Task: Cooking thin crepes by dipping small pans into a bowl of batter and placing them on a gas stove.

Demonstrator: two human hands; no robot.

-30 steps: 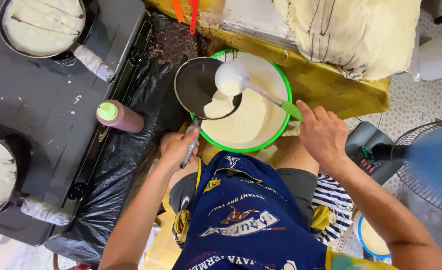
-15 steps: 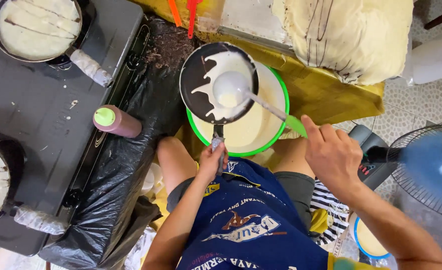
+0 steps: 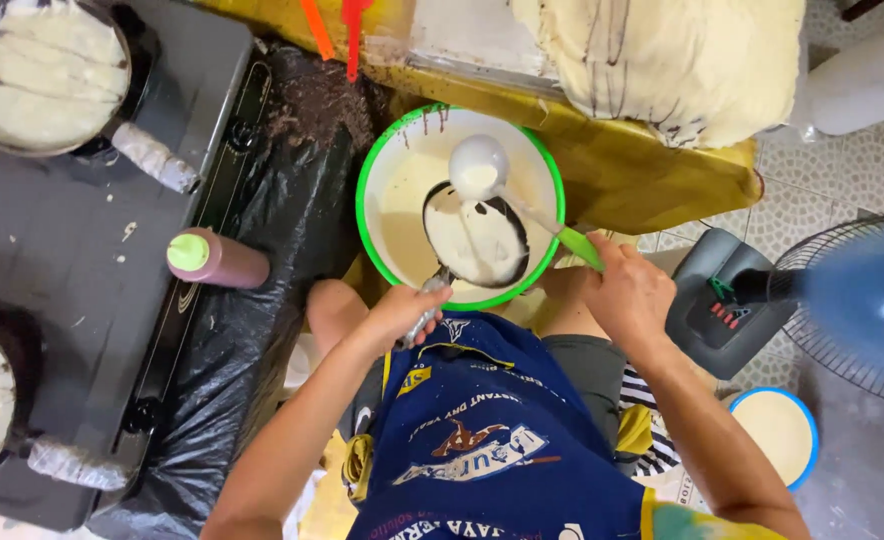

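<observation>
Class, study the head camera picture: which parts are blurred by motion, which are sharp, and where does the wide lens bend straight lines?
Head view: the fan blades smear into a blue blur; the small pan, ladle and both hands, left hand and right hand, are fairly sharp; light is even, with no hard shadows; the stove edges bow slightly toward the frame border.

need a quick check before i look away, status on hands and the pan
Left hand grips small pan handle, pan over green-rimmed batter bowl. Right hand holds ladle above pan. Nothing in the way.
</observation>
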